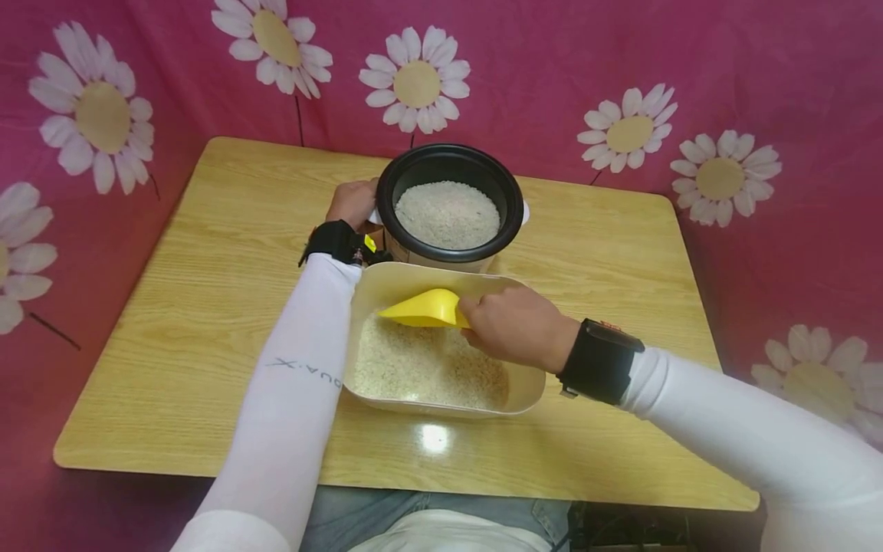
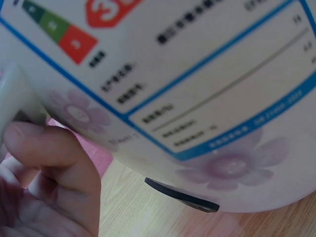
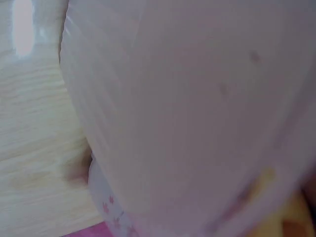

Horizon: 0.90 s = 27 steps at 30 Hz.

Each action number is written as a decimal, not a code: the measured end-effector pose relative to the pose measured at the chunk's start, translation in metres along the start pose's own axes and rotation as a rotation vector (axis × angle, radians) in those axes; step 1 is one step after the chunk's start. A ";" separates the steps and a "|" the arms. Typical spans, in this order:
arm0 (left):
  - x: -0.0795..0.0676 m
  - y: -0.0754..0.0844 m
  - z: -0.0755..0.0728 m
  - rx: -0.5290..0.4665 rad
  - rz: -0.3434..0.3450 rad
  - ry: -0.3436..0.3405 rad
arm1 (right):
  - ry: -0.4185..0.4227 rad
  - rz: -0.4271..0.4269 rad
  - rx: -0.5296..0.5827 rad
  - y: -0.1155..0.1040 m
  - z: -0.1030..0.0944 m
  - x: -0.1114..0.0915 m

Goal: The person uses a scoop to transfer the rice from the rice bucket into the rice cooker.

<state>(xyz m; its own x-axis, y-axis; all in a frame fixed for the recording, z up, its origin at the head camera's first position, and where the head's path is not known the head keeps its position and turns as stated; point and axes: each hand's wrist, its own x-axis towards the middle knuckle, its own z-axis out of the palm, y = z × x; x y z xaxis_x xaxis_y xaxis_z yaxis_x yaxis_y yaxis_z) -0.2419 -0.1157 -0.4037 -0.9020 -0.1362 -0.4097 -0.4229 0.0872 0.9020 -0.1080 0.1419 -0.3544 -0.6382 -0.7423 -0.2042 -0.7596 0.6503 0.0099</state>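
My right hand grips a yellow scoop by its handle, over the near container. That container is a cream plastic bin with rice spread across its bottom. The scoop's tip points left, close over the rice. Behind the bin stands a rice cooker with a black rim, its bowl partly filled with rice. My left hand holds the cooker's white side handle. In the left wrist view, curled fingers show beside the cooker's labelled, flower-printed body.
Both containers stand on a light wooden table with rounded corners. A pink cloth with white daisies hangs behind and along both sides. In the right wrist view, the bin's pale outer wall fills most of the frame.
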 end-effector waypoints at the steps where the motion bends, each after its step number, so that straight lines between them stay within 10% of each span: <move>1: 0.000 0.000 0.000 0.002 0.001 -0.001 | 0.003 0.001 -0.022 -0.002 0.001 0.000; 13: 0.003 0.000 0.002 0.024 0.016 0.000 | 0.051 0.001 -0.166 -0.021 0.015 0.004; 27: 0.002 0.000 0.001 0.027 -0.013 0.006 | -0.145 0.012 0.119 -0.019 0.025 0.011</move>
<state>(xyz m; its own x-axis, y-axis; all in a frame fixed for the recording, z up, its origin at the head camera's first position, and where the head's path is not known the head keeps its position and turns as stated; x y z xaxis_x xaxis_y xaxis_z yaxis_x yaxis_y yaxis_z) -0.2439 -0.1153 -0.4043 -0.8958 -0.1434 -0.4206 -0.4370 0.1122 0.8924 -0.0976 0.1257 -0.3816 -0.6161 -0.7088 -0.3435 -0.7261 0.6801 -0.1012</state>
